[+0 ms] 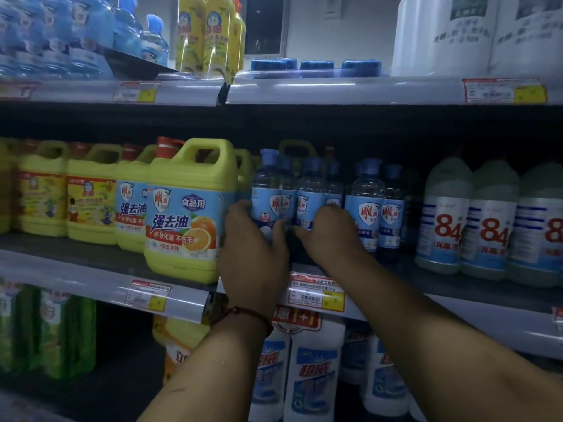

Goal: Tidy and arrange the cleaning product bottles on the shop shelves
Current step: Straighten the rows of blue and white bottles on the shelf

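Clear plastic blue-capped bottles (268, 190) stand on the middle shelf (457, 287); our left hand (253, 248) wraps its fingers (240, 208) around one, right hand (332, 236) steadies its neighbour (310, 193), squaring the row.

We are standing in a shop aisle. Tiered metal shelves (396, 92) carry clear plastic strips with printed price tags (316, 295), one bearing a barcode. Identical goods stand in rows: yellow detergent jugs (185, 208), small blue-capped bottles (367, 202), white "84" disinfectant bottles (484, 220), and a red promotion sign (297, 321) hangs under a shelf edge.
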The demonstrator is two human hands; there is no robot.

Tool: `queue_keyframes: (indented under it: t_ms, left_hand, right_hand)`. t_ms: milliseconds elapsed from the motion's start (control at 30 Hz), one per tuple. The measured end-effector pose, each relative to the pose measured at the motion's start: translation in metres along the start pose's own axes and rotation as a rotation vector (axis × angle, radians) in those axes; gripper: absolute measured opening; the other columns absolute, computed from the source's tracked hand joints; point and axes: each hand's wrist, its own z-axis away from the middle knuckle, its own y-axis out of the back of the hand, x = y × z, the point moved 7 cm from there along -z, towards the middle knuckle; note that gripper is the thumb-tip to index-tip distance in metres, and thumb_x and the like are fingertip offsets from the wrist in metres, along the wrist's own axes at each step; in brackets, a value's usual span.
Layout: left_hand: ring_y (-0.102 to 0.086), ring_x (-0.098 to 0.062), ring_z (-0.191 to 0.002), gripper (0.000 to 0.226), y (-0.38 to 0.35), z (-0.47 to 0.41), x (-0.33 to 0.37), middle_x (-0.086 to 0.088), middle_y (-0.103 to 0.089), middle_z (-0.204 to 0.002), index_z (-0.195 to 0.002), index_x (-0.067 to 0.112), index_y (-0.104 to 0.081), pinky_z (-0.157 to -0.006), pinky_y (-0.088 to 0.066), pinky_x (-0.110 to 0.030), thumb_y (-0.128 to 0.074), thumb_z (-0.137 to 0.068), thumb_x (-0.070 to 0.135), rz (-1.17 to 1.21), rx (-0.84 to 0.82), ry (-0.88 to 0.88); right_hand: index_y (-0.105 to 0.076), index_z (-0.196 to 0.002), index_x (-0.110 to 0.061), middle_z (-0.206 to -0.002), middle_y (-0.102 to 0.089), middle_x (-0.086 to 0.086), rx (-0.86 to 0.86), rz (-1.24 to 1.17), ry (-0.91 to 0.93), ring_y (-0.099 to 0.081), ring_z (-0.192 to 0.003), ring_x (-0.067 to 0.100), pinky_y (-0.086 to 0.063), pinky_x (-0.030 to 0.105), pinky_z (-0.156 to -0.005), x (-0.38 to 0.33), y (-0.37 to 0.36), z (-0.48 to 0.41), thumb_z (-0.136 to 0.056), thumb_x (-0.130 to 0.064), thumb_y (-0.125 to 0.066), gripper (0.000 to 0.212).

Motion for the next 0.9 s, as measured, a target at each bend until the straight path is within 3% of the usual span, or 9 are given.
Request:
queue_keyframes:
  t_ms: [133,233,400,733,900]
  left_hand:
    - [-0.066,-0.018,-0.100,0.046,0.001,0.000,0.000,0.005,-0.064,-0.118,-0.128,0.021,-0.050,-0.079,-0.054,-0.039,-0.068,-0.092,0.044,-0.004,0.002,0.022]
    - [-0.066,-0.020,-0.100,0.047,0.000,0.001,-0.001,0.004,-0.064,-0.117,-0.129,0.021,-0.050,-0.079,-0.054,-0.040,-0.068,-0.093,0.045,-0.008,0.002,0.025]
    - [-0.065,-0.018,-0.099,0.047,0.001,0.001,-0.001,0.003,-0.063,-0.119,-0.130,0.019,-0.050,-0.077,-0.051,-0.035,-0.067,-0.093,0.044,-0.014,-0.007,0.027]
    - [-0.065,-0.019,-0.100,0.052,-0.002,0.000,-0.001,0.006,-0.064,-0.117,-0.129,0.023,-0.047,-0.078,-0.052,-0.035,-0.068,-0.085,0.043,0.007,-0.038,0.053]
    - [-0.063,-0.012,-0.095,0.047,-0.002,0.001,0.000,0.009,-0.064,-0.112,-0.125,0.023,-0.049,-0.074,-0.042,-0.027,-0.069,-0.087,0.042,0.015,-0.064,0.040]
  right_hand:
    - [-0.055,-0.116,0.002,-0.113,-0.060,0.016,-0.018,-0.031,0.022,-0.063,-0.098,0.030,-0.043,0.030,-0.068,0.001,-0.004,0.003,-0.089,-0.042,-0.069,0.053]
    - [-0.044,-0.121,-0.003,-0.110,-0.062,0.013,0.022,-0.078,0.018,-0.066,-0.096,0.029,-0.054,0.033,-0.070,-0.001,0.002,0.010,-0.088,-0.039,-0.071,0.056]
    - [-0.043,-0.122,-0.005,-0.117,-0.063,0.015,0.074,-0.048,0.021,-0.066,-0.102,0.030,-0.058,0.036,-0.075,-0.004,0.009,0.015,-0.091,-0.035,-0.070,0.051]
    - [-0.045,-0.122,-0.005,-0.116,-0.060,0.012,0.050,-0.063,0.032,-0.064,-0.104,0.028,-0.042,0.029,-0.069,-0.007,0.009,0.015,-0.091,-0.036,-0.073,0.052]
    - [-0.047,-0.108,-0.014,-0.096,-0.062,0.005,0.195,-0.082,0.286,-0.063,-0.084,0.022,-0.050,0.033,-0.065,-0.015,0.046,0.028,-0.092,-0.043,-0.067,0.038]
